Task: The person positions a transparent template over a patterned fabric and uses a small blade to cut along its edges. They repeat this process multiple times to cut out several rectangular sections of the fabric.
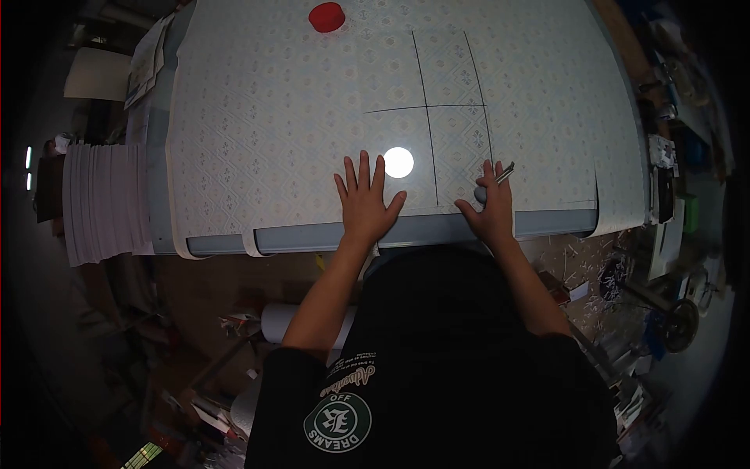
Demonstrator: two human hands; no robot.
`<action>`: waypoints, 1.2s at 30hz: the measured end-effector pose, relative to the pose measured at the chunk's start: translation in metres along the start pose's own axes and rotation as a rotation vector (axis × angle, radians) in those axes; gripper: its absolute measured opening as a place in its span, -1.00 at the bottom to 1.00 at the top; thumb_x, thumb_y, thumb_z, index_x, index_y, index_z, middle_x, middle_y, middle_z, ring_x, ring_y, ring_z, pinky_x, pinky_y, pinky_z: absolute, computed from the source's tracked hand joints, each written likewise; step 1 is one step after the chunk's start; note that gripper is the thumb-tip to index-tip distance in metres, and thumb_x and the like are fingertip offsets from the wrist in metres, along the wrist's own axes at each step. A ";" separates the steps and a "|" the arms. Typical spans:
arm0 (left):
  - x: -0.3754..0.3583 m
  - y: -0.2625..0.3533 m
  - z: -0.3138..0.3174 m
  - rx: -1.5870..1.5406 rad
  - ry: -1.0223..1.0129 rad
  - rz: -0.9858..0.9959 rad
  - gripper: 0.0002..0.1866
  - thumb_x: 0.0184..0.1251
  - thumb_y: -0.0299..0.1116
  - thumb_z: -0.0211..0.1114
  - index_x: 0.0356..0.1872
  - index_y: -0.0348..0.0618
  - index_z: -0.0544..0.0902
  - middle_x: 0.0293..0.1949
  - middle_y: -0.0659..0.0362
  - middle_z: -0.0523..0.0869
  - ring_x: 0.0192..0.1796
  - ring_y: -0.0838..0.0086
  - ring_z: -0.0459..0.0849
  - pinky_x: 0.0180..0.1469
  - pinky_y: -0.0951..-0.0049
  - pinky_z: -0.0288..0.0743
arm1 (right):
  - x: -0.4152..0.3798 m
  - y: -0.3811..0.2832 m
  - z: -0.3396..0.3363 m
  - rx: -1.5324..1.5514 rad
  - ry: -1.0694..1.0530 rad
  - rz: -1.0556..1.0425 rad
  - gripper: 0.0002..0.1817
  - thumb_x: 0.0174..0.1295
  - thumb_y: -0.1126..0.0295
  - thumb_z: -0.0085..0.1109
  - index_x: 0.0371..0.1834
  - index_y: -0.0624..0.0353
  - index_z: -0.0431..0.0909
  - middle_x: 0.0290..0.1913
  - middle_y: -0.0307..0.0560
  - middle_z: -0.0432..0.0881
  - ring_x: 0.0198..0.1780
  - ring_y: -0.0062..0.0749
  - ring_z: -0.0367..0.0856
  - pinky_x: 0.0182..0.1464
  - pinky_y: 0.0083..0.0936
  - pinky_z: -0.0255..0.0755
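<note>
My left hand (364, 207) lies flat near the front edge of a pale patterned sheet (273, 117), its fingers spread and nothing held. To its right, my right hand (496, 211) rests on the same sheet with a slim silver tool (505, 173) tucked between its fingers. A rounded grey part (480, 194) shows beside the fingers; the middle of the tool is hidden by them. Dark straight lines (427, 105) cross on the sheet ahead of my hands, and one runs down to my right fingertips. Just right of my left fingertips is a bright round white spot (398, 162).
A round red object (326, 17) sits at the far side of the sheet. The grey table edge (312, 239) runs in front of my body. A tall stack of paper (105, 203) stands at the left. Paper scraps (574, 262) litter the floor at right.
</note>
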State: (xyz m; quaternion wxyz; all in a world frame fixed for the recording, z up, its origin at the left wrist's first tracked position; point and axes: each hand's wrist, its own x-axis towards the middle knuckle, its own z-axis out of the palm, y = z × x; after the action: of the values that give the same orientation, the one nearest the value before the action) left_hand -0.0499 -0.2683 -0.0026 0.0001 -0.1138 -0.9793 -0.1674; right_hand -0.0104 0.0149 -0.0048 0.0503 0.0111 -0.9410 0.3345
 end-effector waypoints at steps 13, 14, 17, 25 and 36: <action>0.000 -0.001 -0.002 -0.034 -0.014 0.006 -0.07 0.34 0.18 0.32 0.58 -0.21 0.31 0.66 -0.21 0.10 0.70 -0.32 -0.16 0.58 -0.48 -0.36 | -0.002 0.001 0.001 -0.016 0.012 -0.016 0.03 0.03 0.18 0.66 0.55 0.28 0.28 0.45 0.22 0.46 0.63 0.29 0.16 0.51 0.04 0.18; -0.001 -0.001 -0.002 -0.033 -0.012 0.006 -0.07 0.34 0.18 0.32 0.58 -0.21 0.31 0.66 -0.21 0.10 0.70 -0.32 -0.16 0.58 -0.48 -0.36 | -0.002 0.001 0.001 -0.016 0.013 -0.017 0.03 0.03 0.18 0.66 0.55 0.28 0.28 0.45 0.22 0.46 0.63 0.29 0.16 0.51 0.04 0.18; 0.000 -0.001 -0.001 -0.036 -0.006 0.006 -0.08 0.34 0.18 0.32 0.57 -0.22 0.32 0.66 -0.21 0.10 0.70 -0.32 -0.16 0.58 -0.48 -0.37 | -0.001 0.001 0.000 -0.008 0.009 -0.025 0.06 0.11 0.14 0.60 0.60 0.33 0.20 0.15 0.20 0.67 0.65 0.29 0.12 0.57 0.12 0.08; 0.000 0.000 -0.003 -0.041 -0.024 0.004 -0.07 0.35 0.19 0.32 0.56 -0.25 0.33 0.65 -0.24 0.10 0.70 -0.32 -0.17 0.58 -0.48 -0.39 | -0.001 0.003 0.002 -0.027 0.008 -0.023 -0.02 0.04 0.17 0.65 0.49 0.30 0.32 0.52 0.25 0.40 0.64 0.32 0.12 0.54 0.06 0.14; -0.001 -0.002 -0.001 -0.042 -0.017 0.014 -0.06 0.34 0.21 0.31 0.55 -0.28 0.33 0.65 -0.24 0.10 0.70 -0.32 -0.18 0.58 -0.47 -0.40 | 0.000 0.005 0.002 -0.028 0.006 -0.040 0.04 0.11 0.14 0.60 0.58 0.35 0.22 0.26 0.25 0.59 0.63 0.34 0.14 0.57 0.15 0.07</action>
State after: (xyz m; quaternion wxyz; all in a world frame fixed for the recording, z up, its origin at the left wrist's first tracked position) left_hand -0.0498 -0.2706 -0.0023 -0.0093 -0.1219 -0.9748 -0.1869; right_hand -0.0105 0.0174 -0.0093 0.0599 0.0280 -0.9450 0.3204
